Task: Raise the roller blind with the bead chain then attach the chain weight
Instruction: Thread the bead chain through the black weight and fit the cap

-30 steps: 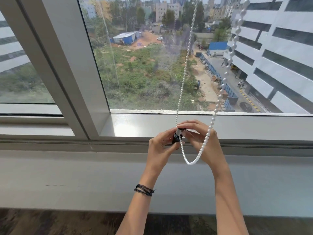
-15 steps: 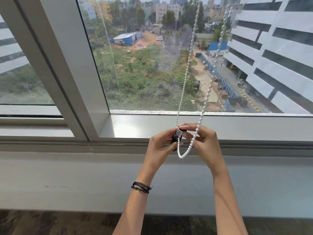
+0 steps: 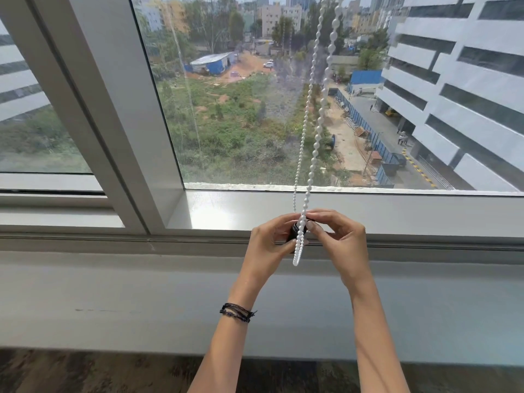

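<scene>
Right now both hands meet slightly toward 4 o'clock from the middle of the view, in front of the grey window sill (image 3: 226, 208). The left hand (image 3: 269, 245) has its fingers and thumb curled round the chain weight (image 3: 295, 232), a small black piece that shows only between the fingertips. Most of it is covered, so I cannot tell which way its long axis runs. The right hand (image 3: 343, 245) sits at 3 o'clock of the weight, its thumb and forefinger pinching the bead chain (image 3: 295, 258) right at the weight's top, the other fingers loosely bent behind.

The white chain comes down as 2 strands from the upper edge at about 1 o'clock. Their long axis is close to upright, leaning so that the top tips toward 1 o'clock and the bottom toward 7 o'clock. The strands lie near each other all the way and close together at the fingertips. Below the grip the chain hangs as 1 short, narrow loop, its closed end pointing to 6 o'clock, in front of the weight and between the 2 hands.

A dark corded bracelet (image 3: 236, 312) circles the left wrist at 7 o'clock of the hands. The wide pale window post (image 3: 113, 109) slants up toward 11 o'clock. Dark patterned floor (image 3: 85, 373) runs along the bottom edge.
</scene>
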`<state>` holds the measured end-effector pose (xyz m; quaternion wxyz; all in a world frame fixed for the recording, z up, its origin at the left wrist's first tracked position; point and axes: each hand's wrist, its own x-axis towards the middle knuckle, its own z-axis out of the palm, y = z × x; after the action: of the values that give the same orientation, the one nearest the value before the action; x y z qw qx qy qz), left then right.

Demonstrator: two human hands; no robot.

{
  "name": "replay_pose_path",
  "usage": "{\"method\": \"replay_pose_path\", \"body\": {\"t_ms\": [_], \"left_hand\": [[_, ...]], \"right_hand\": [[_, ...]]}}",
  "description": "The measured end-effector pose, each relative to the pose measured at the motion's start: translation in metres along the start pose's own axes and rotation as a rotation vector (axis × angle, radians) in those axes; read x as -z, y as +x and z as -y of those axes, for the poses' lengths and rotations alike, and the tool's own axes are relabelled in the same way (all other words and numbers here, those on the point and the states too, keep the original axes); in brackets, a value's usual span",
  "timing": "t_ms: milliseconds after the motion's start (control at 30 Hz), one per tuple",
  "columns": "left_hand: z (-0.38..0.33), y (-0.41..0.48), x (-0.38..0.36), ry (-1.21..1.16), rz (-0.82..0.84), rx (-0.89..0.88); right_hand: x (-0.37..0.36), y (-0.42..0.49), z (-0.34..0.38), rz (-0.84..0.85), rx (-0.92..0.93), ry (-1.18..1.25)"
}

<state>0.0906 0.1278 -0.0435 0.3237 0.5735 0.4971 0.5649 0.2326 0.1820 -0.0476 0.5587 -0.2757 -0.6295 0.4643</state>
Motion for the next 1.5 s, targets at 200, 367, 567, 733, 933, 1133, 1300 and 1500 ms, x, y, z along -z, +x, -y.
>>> {"method": "replay_pose_path", "body": {"t_ms": [200, 367, 567, 733, 933, 1133, 1300, 1500], "left_hand": [[-0.002, -0.001, 0.0, 0.005, -0.015, -0.007], [0.0, -0.001, 0.001, 0.026, -0.005, -0.014], [0.005, 0.0, 0.0, 0.012, 0.019, 0.03], [0.005, 0.001, 0.001, 0.004, 0.029, 0.045], [0.003, 0.001, 0.001, -0.004, 0.035, 0.032], [0.005, 0.001, 0.002, -0.011, 0.022, 0.025], [0.009, 0.002, 0.002, -0.004, 0.034, 0.027], [0.008, 0.001, 0.003, -0.025, 0.045, 0.007]], "right_hand": [[-0.004, -0.005, -0.003, -0.031, 0.013, 0.101], [-0.006, -0.008, -0.003, -0.053, 0.046, 0.104], [-0.008, -0.008, 0.0, -0.014, 0.051, 0.111], [-0.003, -0.005, -0.004, 0.01, 0.054, 0.049], [0.002, -0.001, -0.004, 0.081, 0.071, -0.01], [0.001, 0.001, -0.002, 0.104, 0.075, -0.01], [0.001, 0.0, -0.001, 0.119, 0.101, -0.041], [-0.004, -0.002, -0.001, 0.069, 0.025, 0.041]]}}
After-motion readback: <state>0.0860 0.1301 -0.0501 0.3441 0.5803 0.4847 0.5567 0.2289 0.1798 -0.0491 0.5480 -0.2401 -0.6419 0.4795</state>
